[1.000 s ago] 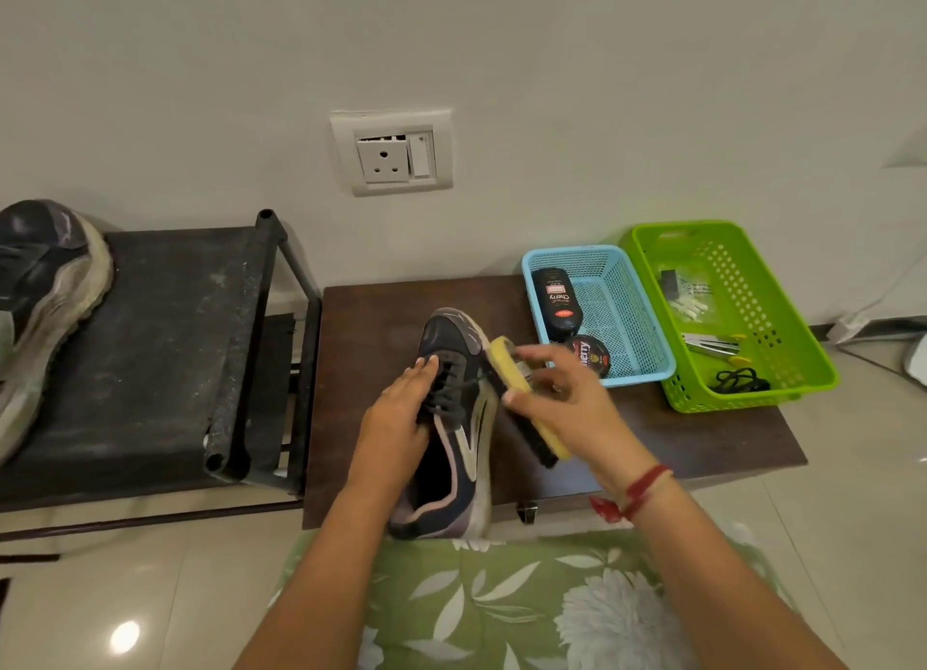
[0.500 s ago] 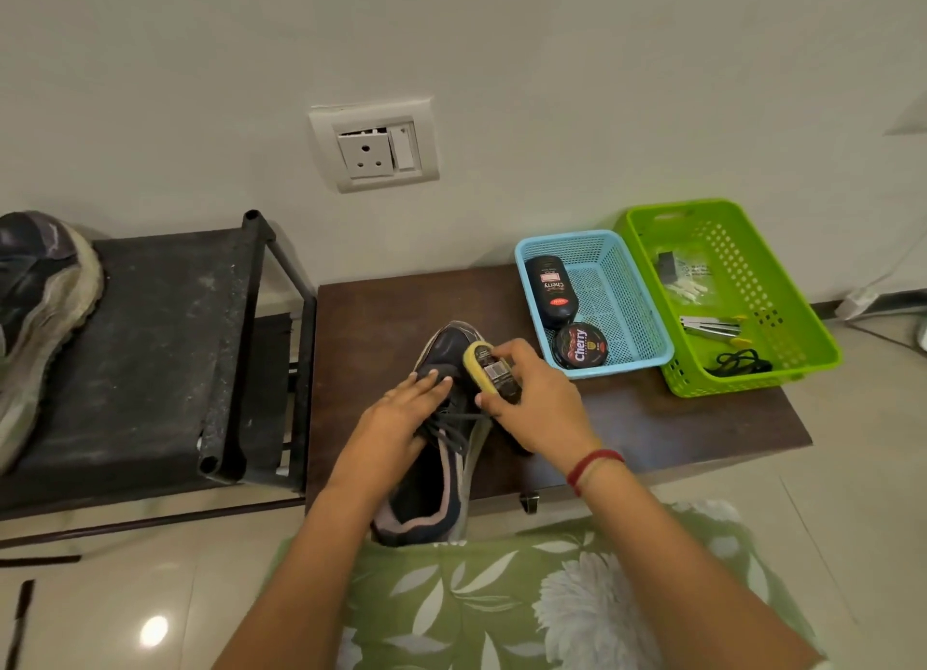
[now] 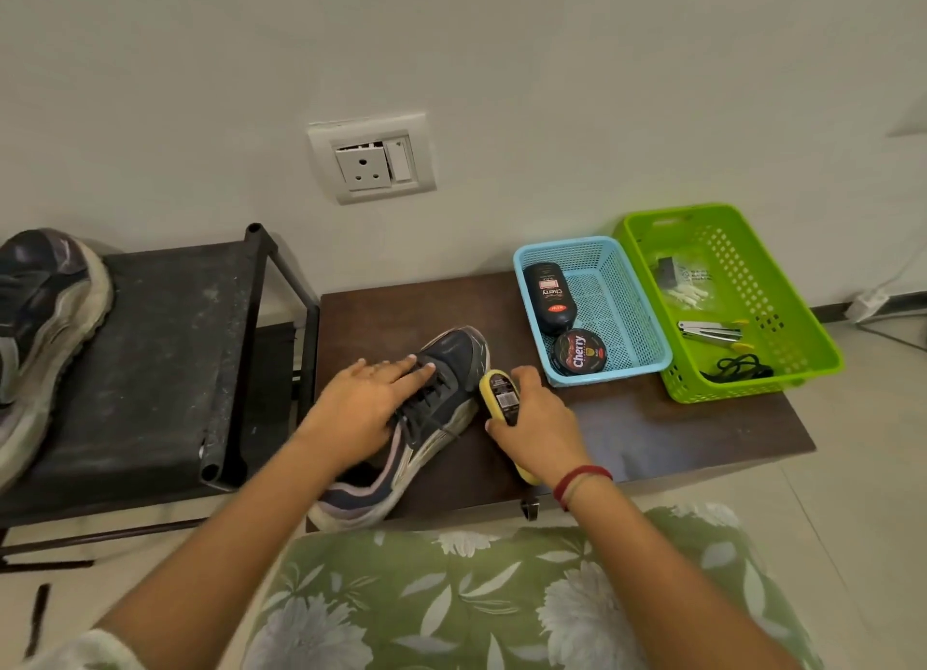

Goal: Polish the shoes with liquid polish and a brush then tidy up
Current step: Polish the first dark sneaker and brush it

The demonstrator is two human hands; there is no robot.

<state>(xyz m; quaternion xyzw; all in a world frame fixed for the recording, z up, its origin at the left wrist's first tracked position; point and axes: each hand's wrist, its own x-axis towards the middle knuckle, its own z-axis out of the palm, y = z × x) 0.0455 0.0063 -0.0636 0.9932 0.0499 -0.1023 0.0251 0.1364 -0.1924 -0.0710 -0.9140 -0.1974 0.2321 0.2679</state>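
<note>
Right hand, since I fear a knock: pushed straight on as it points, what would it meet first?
Likely the toe of the shoe; the right hand, gripping the brush, points forward, slightly left. Depth is unclear.

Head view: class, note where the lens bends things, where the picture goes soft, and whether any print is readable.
In the head view the wide lens tilts the wall socket and stretches the shoe at the left edge; the floral cloth at the bottom is soft; "Cherry" on the polish tin reads clearly; light is even, shadows faint.
</note>
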